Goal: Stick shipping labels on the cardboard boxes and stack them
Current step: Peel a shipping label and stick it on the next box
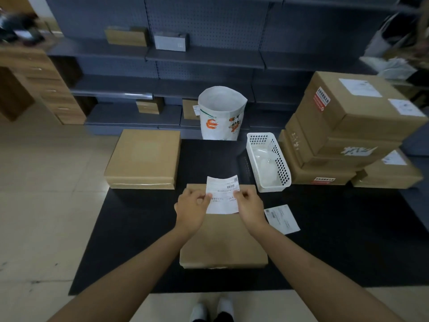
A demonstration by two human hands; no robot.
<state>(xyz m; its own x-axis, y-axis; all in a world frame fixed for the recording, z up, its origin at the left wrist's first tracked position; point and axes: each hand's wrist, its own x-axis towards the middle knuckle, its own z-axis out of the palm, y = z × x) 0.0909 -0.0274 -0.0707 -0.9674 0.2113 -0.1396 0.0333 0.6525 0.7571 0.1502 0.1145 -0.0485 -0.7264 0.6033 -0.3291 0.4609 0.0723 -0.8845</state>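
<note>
A label (pixel 222 196) is pinched at its side edges by the left hand (pixel 191 211) and right hand (pixel 249 209), above a box (pixel 222 242) on the bench (pixel 336 240).

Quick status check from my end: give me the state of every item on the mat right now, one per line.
Shipping label: held by both hands over the near box, not stuck down.
Left hand: pinching the label's left edge.
Right hand: pinching its right edge.
Near box: closed, flat, unlabelled.
Left box: closed, unlabelled.
Spare label: lying flat on the mat.
White basket: upright.
Paper bag: standing open.
Right stack: labelled, stacked.
</note>
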